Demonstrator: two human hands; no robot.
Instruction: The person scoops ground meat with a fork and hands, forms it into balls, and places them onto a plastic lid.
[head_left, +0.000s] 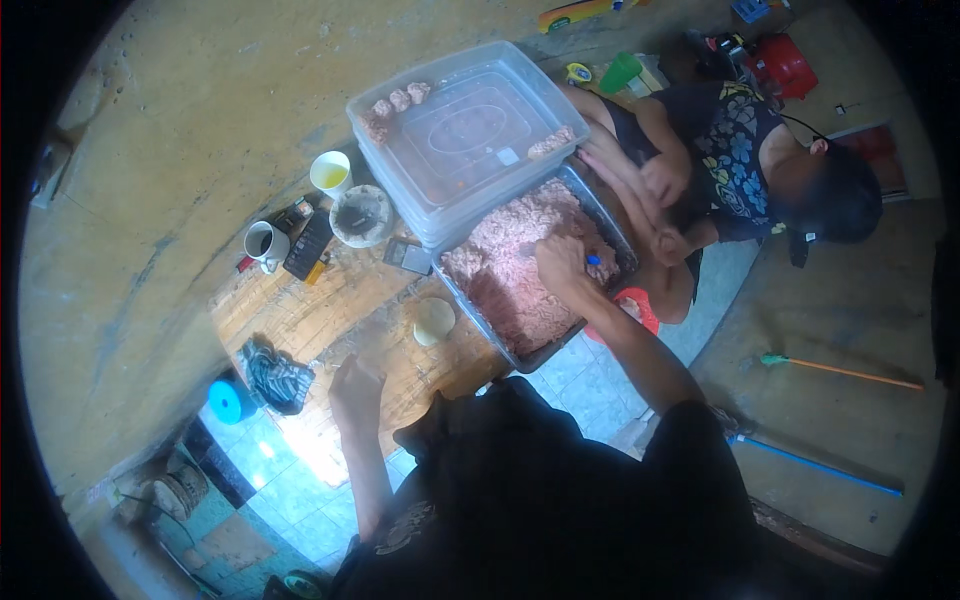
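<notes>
A deep rectangular tub (480, 328) holds a large mass of pink ground meat (510, 289). My right hand (561, 266) is over the meat, closed around a utensil. Its grey end shows left of the fingers, and a blue handle end (593, 260) sticks out on the right. My left hand (358, 390) hovers above the wooden table (337, 300); its fingers look curled, but blur hides whether they hold anything. Between tub and left hand lies a thin, pale round disc (433, 321), perhaps a dough wrapper. Several filled lumps (400, 100) sit in the upper clear plastic container (469, 127).
Beyond the disc stand a stone mortar-like bowl (361, 217), a cup of yellow liquid (331, 174) and a mug (266, 244). A crumpled cloth (275, 375) lies at the table's left edge. Another person (731, 165) sits close to the tub's right, by a red basket (646, 304).
</notes>
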